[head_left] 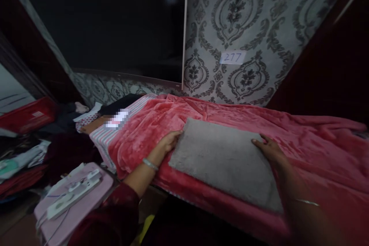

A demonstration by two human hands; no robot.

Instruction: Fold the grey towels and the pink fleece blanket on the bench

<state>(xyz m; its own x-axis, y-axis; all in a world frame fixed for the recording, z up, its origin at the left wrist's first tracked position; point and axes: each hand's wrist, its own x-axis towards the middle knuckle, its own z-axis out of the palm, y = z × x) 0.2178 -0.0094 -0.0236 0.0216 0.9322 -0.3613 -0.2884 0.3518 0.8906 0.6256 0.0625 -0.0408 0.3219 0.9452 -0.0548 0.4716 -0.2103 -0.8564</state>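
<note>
Damask-patterned wallpaper [236, 11] in grey and silver backs the scene, with a large dark television [106, 23] and a paper label [233, 57] reading 277. Below spreads a red plush blanket [288, 130], rumpled into soft folds. Over its middle is a grey cloth [225, 157] — whether it rests there or is slightly raised, I cannot tell. Its long axis runs left to right, the right end slanting nearer the wearer. It is a flat, four-cornered sheet with a matt, fuzzy surface and fairly straight edges.

Both hands have a narrow grip on it: the left hand [170, 141] pinches the left edge near the far corner, and the right hand [271, 150] holds the far right corner, thumb on top.

Striped fabric [105, 136] shows at the blanket's left end. Further left, a white power strip [73, 196] lies on a pink stool [96, 196], near heaped clothes [25, 165] and a red box [31, 115]. Nothing blocks the cloth — only the hands overlap its edges.
</note>
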